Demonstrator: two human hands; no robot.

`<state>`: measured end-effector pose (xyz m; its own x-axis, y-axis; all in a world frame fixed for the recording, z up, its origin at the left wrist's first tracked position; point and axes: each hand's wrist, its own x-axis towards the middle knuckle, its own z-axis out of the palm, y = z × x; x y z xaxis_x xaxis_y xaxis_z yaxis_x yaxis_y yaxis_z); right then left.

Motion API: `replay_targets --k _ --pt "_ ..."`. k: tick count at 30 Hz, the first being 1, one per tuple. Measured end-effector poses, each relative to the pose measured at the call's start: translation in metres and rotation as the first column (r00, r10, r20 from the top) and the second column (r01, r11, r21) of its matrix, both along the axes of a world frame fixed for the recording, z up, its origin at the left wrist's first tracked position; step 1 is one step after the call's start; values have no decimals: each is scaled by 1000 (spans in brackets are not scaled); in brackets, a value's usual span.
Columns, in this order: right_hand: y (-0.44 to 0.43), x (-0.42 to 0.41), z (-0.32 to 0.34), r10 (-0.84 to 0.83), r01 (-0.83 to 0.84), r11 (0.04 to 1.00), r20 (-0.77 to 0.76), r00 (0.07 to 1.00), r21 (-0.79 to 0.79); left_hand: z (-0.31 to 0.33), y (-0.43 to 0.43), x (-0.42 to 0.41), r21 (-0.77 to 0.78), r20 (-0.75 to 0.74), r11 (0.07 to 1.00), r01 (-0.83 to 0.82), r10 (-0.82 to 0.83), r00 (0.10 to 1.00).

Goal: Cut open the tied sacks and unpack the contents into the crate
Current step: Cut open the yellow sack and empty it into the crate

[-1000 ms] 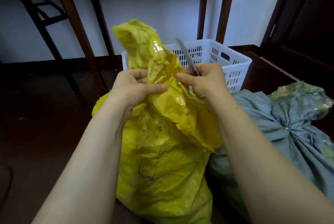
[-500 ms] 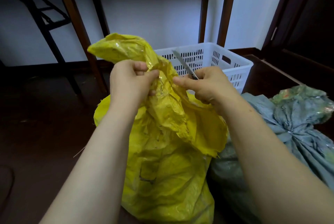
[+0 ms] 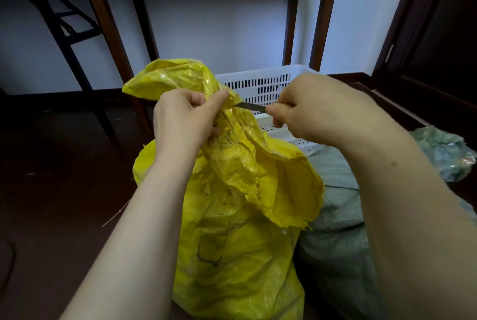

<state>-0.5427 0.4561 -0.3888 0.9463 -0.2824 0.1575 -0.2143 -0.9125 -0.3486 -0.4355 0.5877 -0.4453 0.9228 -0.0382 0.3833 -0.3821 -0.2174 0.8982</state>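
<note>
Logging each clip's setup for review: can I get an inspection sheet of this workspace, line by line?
Surface: dark floor; both sacks rest on it.
Job's things: yellow sack upright, neck bunched; grey-green sack lies at its right, touching it; white perforated crate behind them.
Clutter: one thin pale strand on the floor, left of the yellow sack.
Hands: left hand grips the yellow sack's bunched neck; right hand holds a knife, blade tip at that neck.
Cables: nothing seen.
Surroundings: wooden table legs, black folding frame, white wall, dark door at right.
</note>
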Motion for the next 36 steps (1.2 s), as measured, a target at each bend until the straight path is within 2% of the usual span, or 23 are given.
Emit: replay_targets --k 3,5,7,11,15,21,27,32,36 --pt "12 0 -4 -26 30 990 29 999 -141 -2 -2 0 55 33 998 -27 25 999" --pt "22 -2 -6 -14 34 974 89 996 -223 -2 -3 0 72 8 997 -33 33 999" --pt "32 -3 -6 4 16 965 79 997 -263 0 -2 -1 95 -22 994 -45 47 999" --pt "47 -5 -6 43 -41 952 1 999 -304 -4 4 -2 273 124 942 -196 168 978" --pt "56 -5 -8 24 -34 954 -37 999 -299 -4 5 0 315 125 908 -278 250 960" --pt "55 -1 -16 -17 5 966 -45 999 -259 -7 9 4 340 165 891 -302 260 951" --pt "48 8 -27 -59 56 976 -6 998 -212 -10 15 7 273 223 911 -308 251 942" --pt "38 8 -24 -70 59 977 -46 997 -203 -15 11 3 246 293 924 -292 217 931" --pt "37 8 -25 -60 44 977 -72 996 -207 -20 11 4 227 289 926 -301 231 929"
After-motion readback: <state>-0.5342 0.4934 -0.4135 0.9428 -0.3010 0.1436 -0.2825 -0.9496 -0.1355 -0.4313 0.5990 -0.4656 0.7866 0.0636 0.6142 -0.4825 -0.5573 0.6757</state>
